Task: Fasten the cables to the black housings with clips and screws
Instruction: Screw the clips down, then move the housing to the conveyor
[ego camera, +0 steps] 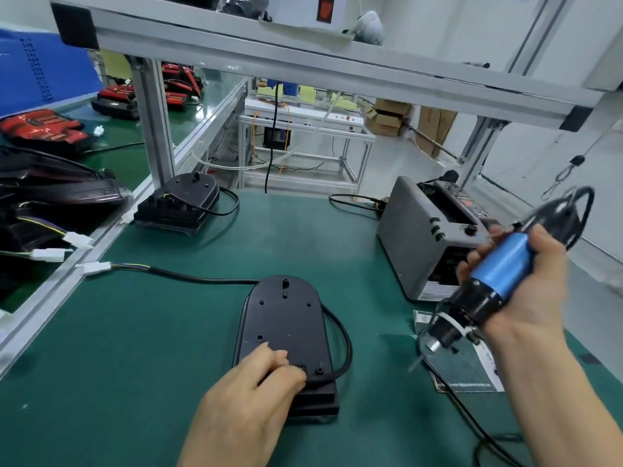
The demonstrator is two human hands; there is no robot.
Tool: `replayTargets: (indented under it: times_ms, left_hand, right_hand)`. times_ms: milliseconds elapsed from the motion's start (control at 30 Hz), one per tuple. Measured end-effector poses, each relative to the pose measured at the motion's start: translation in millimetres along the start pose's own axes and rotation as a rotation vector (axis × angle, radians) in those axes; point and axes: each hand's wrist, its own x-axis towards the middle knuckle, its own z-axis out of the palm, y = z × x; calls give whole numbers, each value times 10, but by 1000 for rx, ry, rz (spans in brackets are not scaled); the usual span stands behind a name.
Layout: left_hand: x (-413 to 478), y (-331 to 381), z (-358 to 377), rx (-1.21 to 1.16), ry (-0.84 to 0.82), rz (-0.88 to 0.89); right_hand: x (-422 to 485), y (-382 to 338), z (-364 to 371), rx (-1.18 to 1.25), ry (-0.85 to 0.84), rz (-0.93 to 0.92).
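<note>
A person's left hand (256, 382) rests with curled fingers on the near end of a black housing (286, 321) that lies flat on the green bench (135, 332). Its thumb and forefinger meet where the black cable (345, 345) joins the housing; whether they pinch anything cannot be told. The cable loops out towards the right hand (529, 288). That hand is raised above the bench and grips a blue electric screwdriver (499, 269), tip angled down towards the left hand. A grey machine (411, 237) stands just beyond it.
</note>
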Motion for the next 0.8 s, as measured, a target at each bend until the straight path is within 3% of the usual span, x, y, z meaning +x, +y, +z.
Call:
replayTargets:
  times_ms: [300, 800]
  left_hand:
    - [24, -17, 32, -29, 49, 64]
    - [44, -3, 57, -33, 90, 53]
  right_hand:
    - [143, 22, -726, -354, 390, 126]
    - [553, -34, -1278, -809, 348, 252]
